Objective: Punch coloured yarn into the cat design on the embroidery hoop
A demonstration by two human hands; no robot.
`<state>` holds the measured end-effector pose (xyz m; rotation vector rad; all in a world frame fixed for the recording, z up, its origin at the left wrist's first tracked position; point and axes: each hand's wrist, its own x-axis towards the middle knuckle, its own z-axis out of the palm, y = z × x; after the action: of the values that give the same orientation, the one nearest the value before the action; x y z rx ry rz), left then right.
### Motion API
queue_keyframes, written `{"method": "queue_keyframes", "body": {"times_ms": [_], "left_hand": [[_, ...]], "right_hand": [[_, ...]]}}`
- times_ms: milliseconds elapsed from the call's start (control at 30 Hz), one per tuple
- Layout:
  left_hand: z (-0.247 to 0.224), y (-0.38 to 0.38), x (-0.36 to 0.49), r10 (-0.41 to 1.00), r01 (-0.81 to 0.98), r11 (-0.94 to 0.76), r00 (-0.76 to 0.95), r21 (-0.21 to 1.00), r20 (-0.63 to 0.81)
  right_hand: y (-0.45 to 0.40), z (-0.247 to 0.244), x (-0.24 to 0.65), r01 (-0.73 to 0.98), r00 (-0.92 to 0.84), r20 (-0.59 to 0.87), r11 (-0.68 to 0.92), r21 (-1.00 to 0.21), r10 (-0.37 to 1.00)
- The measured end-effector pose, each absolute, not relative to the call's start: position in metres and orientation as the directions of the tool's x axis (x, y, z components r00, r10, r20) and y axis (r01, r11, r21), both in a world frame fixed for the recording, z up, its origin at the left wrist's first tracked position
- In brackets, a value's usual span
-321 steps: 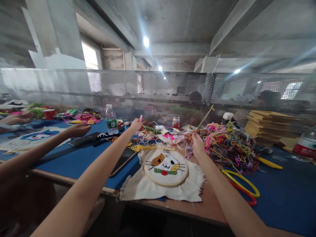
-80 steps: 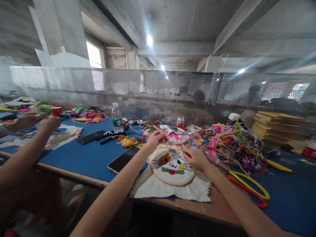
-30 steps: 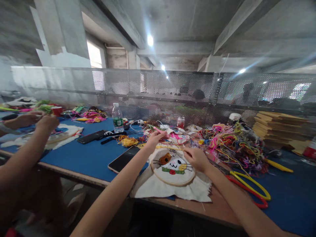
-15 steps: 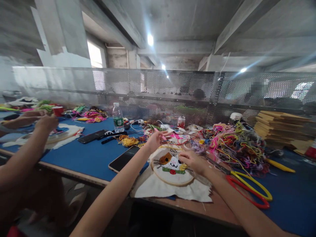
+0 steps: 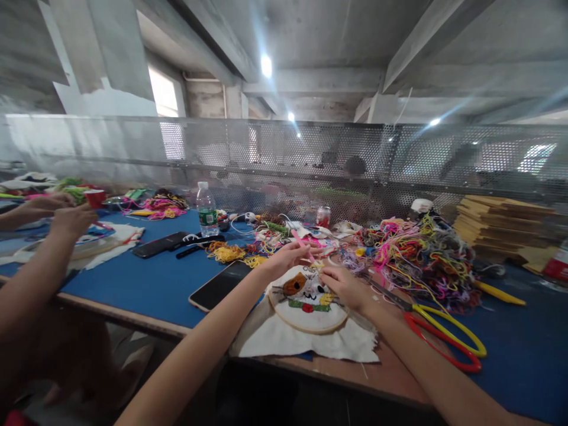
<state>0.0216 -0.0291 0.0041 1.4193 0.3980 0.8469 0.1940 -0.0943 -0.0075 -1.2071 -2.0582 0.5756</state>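
My left hand (image 5: 290,257) is closed around a slim pink punch needle (image 5: 302,241), held slanted above the top of the embroidery hoop (image 5: 306,331). White cloth (image 5: 288,346) is stretched in the hoop and spreads out around it. It bears a stitched cat face (image 5: 308,289) with a brown patch, a green collar and a red piece at the middle. My right hand (image 5: 346,287) rests over the hoop's upper right, fingers pinched near the punch needle's lower end. Whatever is in that pinch is too small to make out.
Large scissors (image 5: 444,334) with red and yellow handles lie right of the hoop, before a yarn heap (image 5: 421,257). A phone (image 5: 217,287) and a water bottle (image 5: 207,210) are to the left. A co-worker's hands (image 5: 66,216) work farther left. Brown envelopes (image 5: 492,228) are stacked at right.
My left hand has moved right and slightly down with the pink punch needle, closer to my right hand. My right hand stays pinched over the hoop. The view has shifted slightly.
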Motion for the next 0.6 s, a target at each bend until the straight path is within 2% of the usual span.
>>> {"method": "queue_keyframes", "body": {"times_ms": [100, 267, 367, 600], "left_hand": [[0.0029, -0.0333, 0.0244, 0.665, -0.242, -0.065, 0.713, 0.968, 0.223], [0.0003, -0.0349, 0.0249, 0.629, -0.224, -0.092, 0.742, 0.97, 0.231], [0.0012, -0.034, 0.0228, 0.615, -0.231, -0.102, 0.75, 0.968, 0.244], [0.0024, -0.0336, 0.0221, 0.604, -0.219, -0.091, 0.764, 0.972, 0.228]], "right_hand": [[-0.0953, -0.0054, 0.1909, 0.475, -0.329, 0.281, 0.415, -0.776, 0.902], [-0.0942, -0.0094, 0.1889, 0.207, -0.382, 0.081, 0.171, -0.963, 0.921], [-0.0938, -0.0116, 0.1884, 0.128, -0.432, 0.055, 0.122, -0.984, 0.9], [-0.0923, -0.0135, 0.1894, 0.095, -0.433, 0.054, 0.105, -0.99, 0.9]]}}
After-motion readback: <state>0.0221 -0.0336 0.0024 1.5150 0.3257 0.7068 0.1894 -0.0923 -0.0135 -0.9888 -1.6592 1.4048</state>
